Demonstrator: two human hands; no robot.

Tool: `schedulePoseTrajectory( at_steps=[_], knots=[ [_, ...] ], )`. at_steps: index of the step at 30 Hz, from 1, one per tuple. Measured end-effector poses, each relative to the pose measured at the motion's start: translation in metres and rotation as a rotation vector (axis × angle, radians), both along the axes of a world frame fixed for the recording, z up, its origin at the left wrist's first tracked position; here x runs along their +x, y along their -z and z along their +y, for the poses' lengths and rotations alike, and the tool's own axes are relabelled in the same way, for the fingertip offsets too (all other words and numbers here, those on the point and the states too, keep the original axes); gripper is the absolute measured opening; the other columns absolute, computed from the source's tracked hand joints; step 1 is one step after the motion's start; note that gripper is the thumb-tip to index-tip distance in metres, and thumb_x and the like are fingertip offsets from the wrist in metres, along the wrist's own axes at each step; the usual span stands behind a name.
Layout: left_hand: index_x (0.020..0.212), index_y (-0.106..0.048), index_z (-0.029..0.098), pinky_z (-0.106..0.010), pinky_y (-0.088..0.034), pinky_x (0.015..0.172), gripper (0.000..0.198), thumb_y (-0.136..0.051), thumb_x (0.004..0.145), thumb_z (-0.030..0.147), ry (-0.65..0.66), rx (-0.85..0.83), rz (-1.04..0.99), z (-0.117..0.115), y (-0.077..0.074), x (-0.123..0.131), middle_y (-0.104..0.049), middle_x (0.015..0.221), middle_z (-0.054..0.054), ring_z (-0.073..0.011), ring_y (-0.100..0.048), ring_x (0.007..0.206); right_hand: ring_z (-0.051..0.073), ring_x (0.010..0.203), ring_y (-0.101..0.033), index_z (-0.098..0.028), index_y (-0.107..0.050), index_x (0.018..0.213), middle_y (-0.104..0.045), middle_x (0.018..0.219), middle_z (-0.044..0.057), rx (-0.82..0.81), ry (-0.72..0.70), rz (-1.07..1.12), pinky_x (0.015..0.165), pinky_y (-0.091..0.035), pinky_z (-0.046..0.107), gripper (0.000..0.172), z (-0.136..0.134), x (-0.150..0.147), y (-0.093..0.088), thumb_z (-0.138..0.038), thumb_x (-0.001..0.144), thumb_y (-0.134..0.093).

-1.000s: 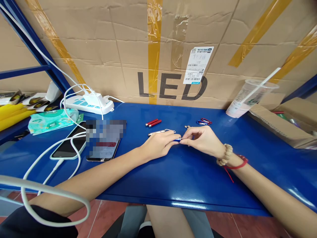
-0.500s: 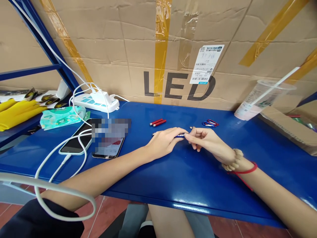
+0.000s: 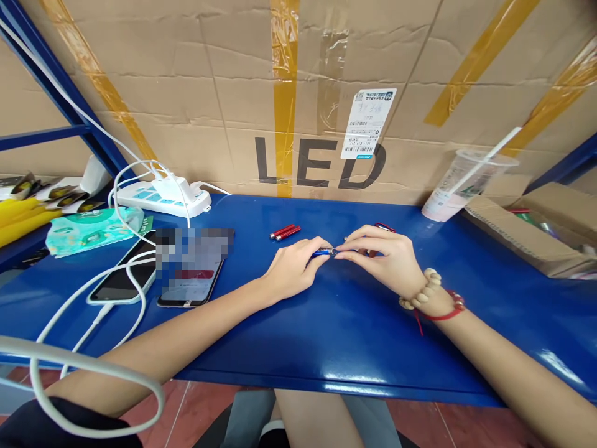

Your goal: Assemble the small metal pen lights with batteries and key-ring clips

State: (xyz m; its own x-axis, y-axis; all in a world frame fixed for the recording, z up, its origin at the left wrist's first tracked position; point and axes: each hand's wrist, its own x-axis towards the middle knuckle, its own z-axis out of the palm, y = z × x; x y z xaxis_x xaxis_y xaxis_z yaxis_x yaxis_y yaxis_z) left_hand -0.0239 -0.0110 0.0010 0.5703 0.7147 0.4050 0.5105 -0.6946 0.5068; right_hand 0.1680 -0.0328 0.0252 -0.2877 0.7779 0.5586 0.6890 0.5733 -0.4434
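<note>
My left hand [image 3: 293, 269] rests on the blue table [image 3: 354, 336] and is closed round a small blue pen-like tube [image 3: 321, 252], whose metal tip shows at my fingertips. My right hand [image 3: 385, 260], with a bead bracelet and a red cord at the wrist, pinches at that same tip from the right. Two red tubes [image 3: 284, 232] lie just behind my left hand. A red clip [image 3: 385, 226] peeks out behind my right hand.
Two phones [image 3: 161, 270] lie at the left, with white cables running to a power strip [image 3: 161, 196]. A wet-wipe pack [image 3: 91, 229] lies at the far left. A plastic cup with a straw [image 3: 454, 186] and an open carton [image 3: 536, 227] stand at the right. A cardboard wall marked LED stands behind.
My right hand's fingers have spread and moved over the clips, hiding them and the small parts on the table. Both hands stay joined at the tube's tip.
</note>
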Motion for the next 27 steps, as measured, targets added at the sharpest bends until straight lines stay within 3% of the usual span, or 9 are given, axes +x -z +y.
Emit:
schedulePoseTrajectory(
  at_steps=[5, 16, 27],
  knots=[
    [0.1, -0.054, 0.023, -0.026, -0.046, 0.075, 0.02, -0.037, 0.09, 0.029, 0.041, 0.035, 0.059, 0.001, 0.002, -0.002, -0.062, 0.094, -0.001, -0.0149, -0.059, 0.087, 0.016, 0.074, -0.061, -0.027, -0.072, 0.073, -0.067, 0.081, 0.002, 0.003, -0.031, -0.052, 0.064, -0.046, 0.027, 0.022, 0.002, 0.002, 0.004, -0.043, 0.077, -0.059],
    [0.092, -0.048, 0.02, -0.027, -0.044, 0.076, 0.009, -0.042, 0.088, 0.024, 0.176, 0.066, 0.109, -0.001, -0.001, -0.005, -0.062, 0.096, -0.003, -0.0163, -0.059, 0.089, 0.015, 0.066, -0.06, -0.023, -0.069, 0.066, -0.066, 0.075, 0.002, -0.152, -0.093, -0.013, 0.066, -0.045, 0.028, 0.023, 0.004, 0.001, 0.01, -0.043, 0.074, -0.061],
    [0.093, -0.051, 0.019, -0.025, -0.045, 0.073, 0.013, -0.04, 0.089, 0.023, 0.153, 0.14, 0.102, 0.001, 0.003, -0.006, -0.063, 0.093, -0.004, -0.0162, -0.059, 0.089, 0.009, 0.046, -0.052, -0.02, -0.067, 0.066, -0.062, 0.072, 0.002, -0.294, -0.039, 0.141, 0.047, -0.042, 0.024, 0.027, 0.0, -0.008, 0.014, -0.046, 0.072, -0.062]
  ],
)
